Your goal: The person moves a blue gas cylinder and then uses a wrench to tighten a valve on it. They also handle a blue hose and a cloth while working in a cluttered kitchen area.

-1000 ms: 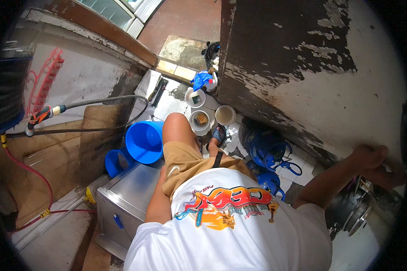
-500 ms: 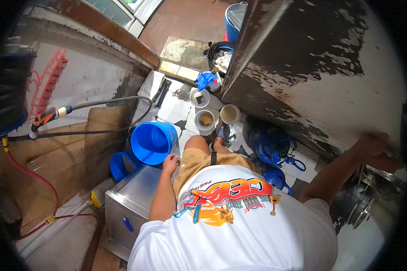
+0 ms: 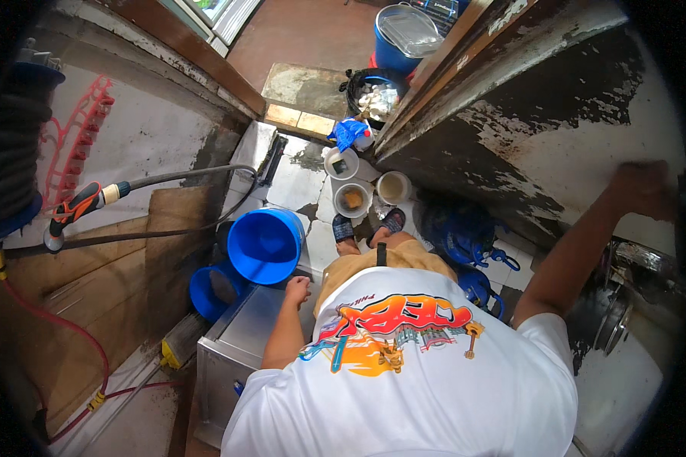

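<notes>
My left hand (image 3: 298, 291) hangs loosely curled, with nothing seen in it. It is just above a silver metal box (image 3: 255, 316) and below a large blue bucket (image 3: 265, 245). My right hand (image 3: 648, 188) is raised at the far right, at the stained, peeling wall (image 3: 533, 152). Shadow and blur hide its fingers, so I cannot tell whether it holds anything. Three pale tubs stand on the tiles before my feet: one with a dark piece inside (image 3: 341, 164), one with a brownish thing in it (image 3: 353, 199), and one with cloudy contents (image 3: 393, 187).
A hose with an orange-and-black spray nozzle (image 3: 76, 213) hangs on the left, below a dark reel (image 3: 11, 145). A smaller blue bucket (image 3: 213, 291) stands beside the box. Blue rounded containers (image 3: 465, 236) line the right. By the doorway are a black-lined bin (image 3: 377, 95) and a lidded blue bucket (image 3: 400, 46).
My view has shifted, showing more of the doorway and both sandalled feet. My legs look straighter. My right hand has moved upward along the wall; my left hand stays near the metal box.
</notes>
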`<control>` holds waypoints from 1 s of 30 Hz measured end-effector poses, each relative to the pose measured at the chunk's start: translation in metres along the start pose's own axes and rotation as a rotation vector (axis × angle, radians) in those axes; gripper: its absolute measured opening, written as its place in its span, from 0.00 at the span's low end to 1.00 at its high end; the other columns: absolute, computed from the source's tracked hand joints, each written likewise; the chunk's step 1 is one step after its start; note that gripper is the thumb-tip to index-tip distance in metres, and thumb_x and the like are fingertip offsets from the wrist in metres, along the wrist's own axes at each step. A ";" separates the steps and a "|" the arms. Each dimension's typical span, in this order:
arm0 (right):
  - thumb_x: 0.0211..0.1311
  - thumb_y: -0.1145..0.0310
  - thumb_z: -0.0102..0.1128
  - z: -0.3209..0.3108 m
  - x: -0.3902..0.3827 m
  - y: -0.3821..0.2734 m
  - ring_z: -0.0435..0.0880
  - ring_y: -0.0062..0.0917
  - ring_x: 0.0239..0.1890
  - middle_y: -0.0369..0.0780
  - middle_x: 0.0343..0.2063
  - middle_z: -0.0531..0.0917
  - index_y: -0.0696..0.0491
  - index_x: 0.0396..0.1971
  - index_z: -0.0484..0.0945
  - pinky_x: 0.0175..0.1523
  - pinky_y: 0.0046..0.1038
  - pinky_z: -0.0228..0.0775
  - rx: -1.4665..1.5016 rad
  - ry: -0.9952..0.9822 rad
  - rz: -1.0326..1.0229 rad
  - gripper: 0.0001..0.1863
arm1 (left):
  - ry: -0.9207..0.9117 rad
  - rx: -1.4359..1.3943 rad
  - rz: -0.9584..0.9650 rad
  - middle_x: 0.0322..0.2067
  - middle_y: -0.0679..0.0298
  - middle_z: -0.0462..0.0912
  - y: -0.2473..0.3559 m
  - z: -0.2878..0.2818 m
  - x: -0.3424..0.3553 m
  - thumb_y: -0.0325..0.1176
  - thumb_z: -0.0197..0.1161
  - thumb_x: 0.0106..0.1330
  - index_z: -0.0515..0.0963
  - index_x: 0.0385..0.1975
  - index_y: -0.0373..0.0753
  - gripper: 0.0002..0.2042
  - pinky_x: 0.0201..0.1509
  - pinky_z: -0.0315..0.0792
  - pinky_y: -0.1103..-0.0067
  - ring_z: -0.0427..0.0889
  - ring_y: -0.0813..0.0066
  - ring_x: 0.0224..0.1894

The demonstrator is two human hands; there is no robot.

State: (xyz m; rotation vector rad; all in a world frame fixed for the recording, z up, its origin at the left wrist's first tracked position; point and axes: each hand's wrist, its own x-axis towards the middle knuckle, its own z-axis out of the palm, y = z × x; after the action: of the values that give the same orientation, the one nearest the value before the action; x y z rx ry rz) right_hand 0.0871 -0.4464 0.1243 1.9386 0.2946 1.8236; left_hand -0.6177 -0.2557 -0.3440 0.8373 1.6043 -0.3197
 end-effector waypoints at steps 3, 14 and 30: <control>0.46 0.66 0.61 0.007 -0.011 -0.003 0.78 0.48 0.36 0.49 0.30 0.79 0.53 0.30 0.76 0.46 0.54 0.64 -0.019 -0.140 0.053 0.11 | 0.030 -0.073 0.007 0.33 0.67 0.79 0.006 -0.025 0.007 0.41 0.56 0.64 0.75 0.44 0.44 0.12 0.27 0.71 0.73 0.80 0.69 0.29; 0.56 0.53 0.58 -0.057 0.028 -0.029 0.61 0.32 0.33 0.42 0.32 0.60 0.61 0.34 0.59 0.39 0.39 0.57 0.701 0.289 0.360 0.26 | 0.025 -0.054 0.089 0.36 0.66 0.78 0.058 -0.066 0.001 0.40 0.56 0.65 0.74 0.45 0.45 0.12 0.26 0.68 0.78 0.79 0.71 0.29; 0.63 0.64 0.54 -0.084 0.045 -0.049 0.45 0.44 0.70 0.55 0.68 0.45 0.65 0.66 0.40 0.71 0.45 0.34 1.247 0.384 0.591 0.41 | -0.160 0.213 0.570 0.28 0.66 0.78 0.178 -0.030 -0.016 0.35 0.55 0.67 0.76 0.40 0.39 0.09 0.21 0.65 0.84 0.74 0.83 0.21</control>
State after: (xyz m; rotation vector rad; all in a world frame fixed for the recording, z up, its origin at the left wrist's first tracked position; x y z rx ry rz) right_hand 0.0162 -0.3678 0.1421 2.5621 1.3776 2.7827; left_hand -0.5207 -0.1176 -0.2785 1.3537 1.1351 -0.1437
